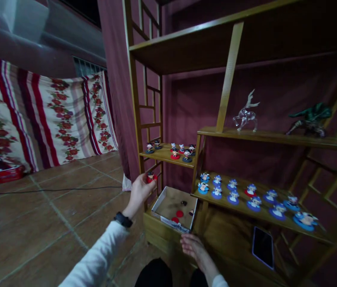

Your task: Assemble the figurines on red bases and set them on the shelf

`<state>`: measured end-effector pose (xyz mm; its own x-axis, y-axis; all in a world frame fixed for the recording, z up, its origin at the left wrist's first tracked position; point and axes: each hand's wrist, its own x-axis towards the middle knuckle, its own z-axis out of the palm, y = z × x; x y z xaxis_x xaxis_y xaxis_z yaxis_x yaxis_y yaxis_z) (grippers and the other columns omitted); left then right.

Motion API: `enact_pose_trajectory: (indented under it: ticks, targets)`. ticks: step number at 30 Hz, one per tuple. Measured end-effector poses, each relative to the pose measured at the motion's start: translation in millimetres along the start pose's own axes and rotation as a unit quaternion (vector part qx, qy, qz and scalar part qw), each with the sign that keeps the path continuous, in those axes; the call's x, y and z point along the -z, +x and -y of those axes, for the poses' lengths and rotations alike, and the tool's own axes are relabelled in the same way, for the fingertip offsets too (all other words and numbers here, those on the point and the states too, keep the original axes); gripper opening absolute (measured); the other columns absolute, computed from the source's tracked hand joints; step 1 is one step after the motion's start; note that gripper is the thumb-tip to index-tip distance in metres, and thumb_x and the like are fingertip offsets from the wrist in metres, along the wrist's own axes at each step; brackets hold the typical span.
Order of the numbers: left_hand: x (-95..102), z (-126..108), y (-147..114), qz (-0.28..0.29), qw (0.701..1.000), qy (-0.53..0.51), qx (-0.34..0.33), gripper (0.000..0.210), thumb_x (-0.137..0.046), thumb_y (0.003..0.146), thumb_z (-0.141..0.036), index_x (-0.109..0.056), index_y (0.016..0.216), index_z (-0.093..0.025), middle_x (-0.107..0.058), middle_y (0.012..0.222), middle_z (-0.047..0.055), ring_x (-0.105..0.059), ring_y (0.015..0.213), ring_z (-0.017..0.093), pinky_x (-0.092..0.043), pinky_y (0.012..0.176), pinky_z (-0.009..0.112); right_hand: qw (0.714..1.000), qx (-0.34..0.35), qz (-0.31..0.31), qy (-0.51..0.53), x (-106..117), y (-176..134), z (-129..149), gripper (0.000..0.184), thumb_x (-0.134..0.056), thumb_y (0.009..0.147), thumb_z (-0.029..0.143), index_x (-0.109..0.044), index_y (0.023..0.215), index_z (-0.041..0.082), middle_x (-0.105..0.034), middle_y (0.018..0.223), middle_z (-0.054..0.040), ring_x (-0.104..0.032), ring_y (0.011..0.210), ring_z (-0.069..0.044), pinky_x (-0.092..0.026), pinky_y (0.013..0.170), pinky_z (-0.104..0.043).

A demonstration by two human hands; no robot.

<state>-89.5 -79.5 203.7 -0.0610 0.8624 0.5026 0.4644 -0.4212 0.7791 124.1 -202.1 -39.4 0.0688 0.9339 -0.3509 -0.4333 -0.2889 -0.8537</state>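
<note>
My left hand (140, 192) is raised in front of the wooden shelf unit and holds a small figurine on a red base (150, 176) between fingers and thumb. It hovers just below the small left shelf (164, 154), where several red-based and dark-based figurines (174, 154) stand. My right hand (192, 244) rests low, fingers loosely curled and holding nothing, at the front edge of an open cardboard box (186, 205) that holds a few small pieces, two of them red discs (178, 216).
A lower shelf (240, 204) carries several blue-based figurines and one red-based. Above it stand a clear glass deer (245, 114) and a dark green figure (310, 117). A phone (263, 246) lies on the bottom board. Tiled floor and a floral cloth lie to the left.
</note>
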Motion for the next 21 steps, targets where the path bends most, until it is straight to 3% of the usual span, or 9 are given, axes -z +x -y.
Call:
enact_pose_trajectory:
  ticks: [4,8,14,21]
  targets:
    - [14.4,-48.7,81.1,0.003,0.996,0.051,-0.072,0.039,-0.062,0.067,-0.042,-0.066,0.092,-0.013,-0.07,0.081,0.006,-0.064,0.074,0.018,-0.045,0.063,0.024,1.0,-0.003,0.004,-0.013,-6.5,-4.6,2.2,0.049,-0.077,0.052,0.046,-0.066,0.089,0.016,-0.07,0.085,-0.0075,-0.065,0.077,-0.019,-0.048,0.075,-0.032]
    - [-8.3,-68.1,129.7,0.048,0.987,0.135,-0.072,0.034,-0.063,0.067,-0.042,-0.067,0.086,-0.013,-0.069,0.074,0.004,-0.063,0.071,0.018,-0.043,0.058,0.021,1.0,-0.008,0.004,-0.012,-12.6,-7.9,5.0,0.045,-0.077,0.051,0.045,-0.066,0.085,0.018,-0.07,0.083,-0.0069,-0.064,0.077,-0.018,-0.048,0.075,-0.032]
    - [-46.4,-67.6,156.7,0.049,0.96,0.273,-0.04,0.034,-0.063,0.068,-0.041,-0.065,0.09,-0.015,-0.07,0.085,0.01,-0.065,0.081,0.021,-0.046,0.066,0.024,0.999,-0.042,-0.007,-0.022,-5.0,12.5,-1.6,0.043,-0.078,0.043,0.044,-0.064,0.077,0.02,-0.068,0.073,-0.0032,-0.061,0.064,-0.015,-0.047,0.069,-0.031]
    - [-64.0,-61.9,175.1,0.066,0.932,0.355,-0.021,0.044,-0.064,0.068,-0.043,-0.06,0.102,-0.015,-0.067,0.103,0.015,-0.063,0.095,0.026,-0.048,0.074,0.029,0.998,-0.025,-0.031,-0.039,-4.1,29.4,-9.9,0.042,-0.077,0.037,0.045,-0.061,0.067,0.02,-0.063,0.06,-0.0004,-0.058,0.053,-0.014,-0.044,0.064,-0.03]
